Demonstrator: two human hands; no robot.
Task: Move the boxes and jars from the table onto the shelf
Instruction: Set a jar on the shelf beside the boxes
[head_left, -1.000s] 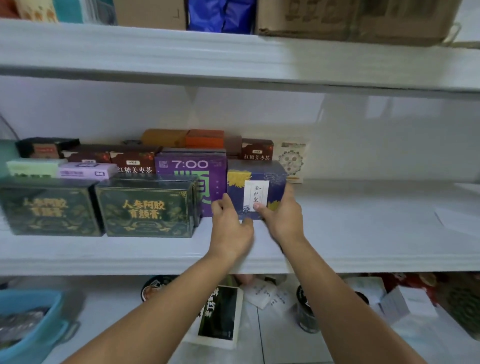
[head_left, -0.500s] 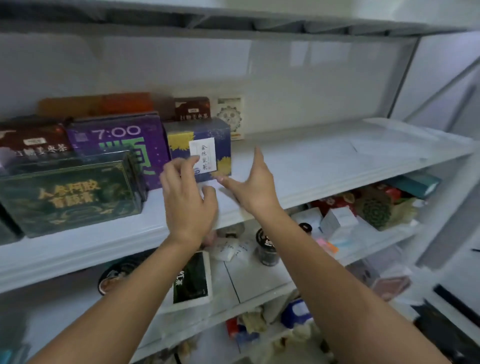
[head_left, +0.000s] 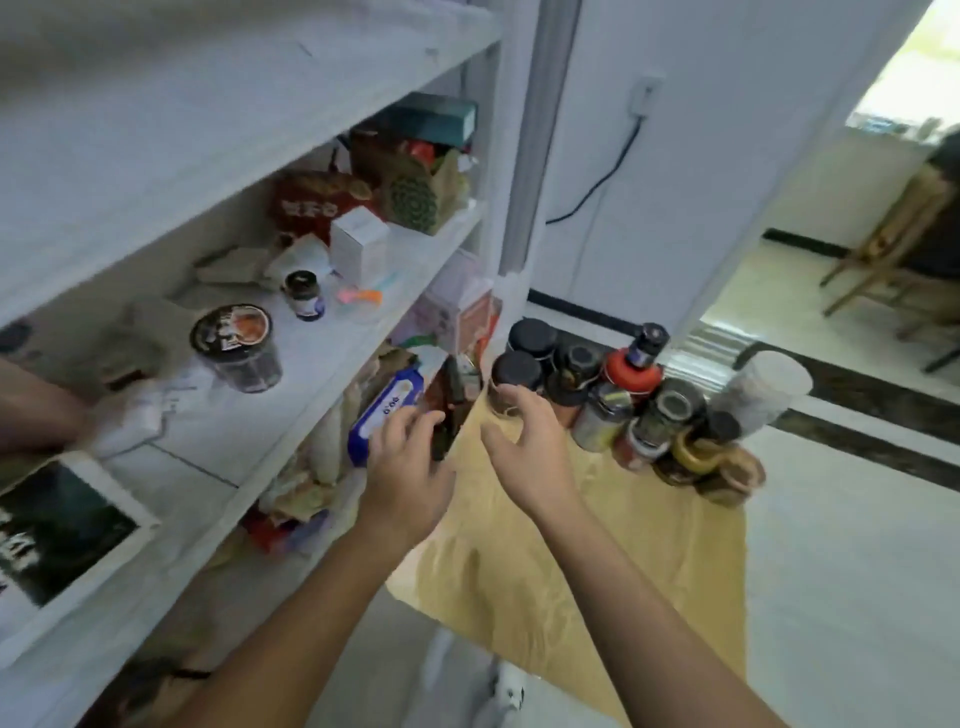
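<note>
White shelving (head_left: 332, 358) fills the left of frame, yellow-clothed table (head_left: 649, 545) at lower centre; left hand (head_left: 410, 467) spread loose, empty, at the table's left edge; right hand (head_left: 524, 452) curved at a black-lidded jar (head_left: 515, 371), grip unclear through blur; jar cluster (head_left: 670, 410) crowds the table's far end, centre-right.

Both hands have left the blue box on the shelf (head_left: 260, 104). The left hand (head_left: 410, 467) now hovers at the tabletop (head_left: 597, 545) edge. The right hand (head_left: 524, 447) reaches toward a black-lidded jar (head_left: 514, 379), fingers (head_left: 519, 402) spread.
</note>
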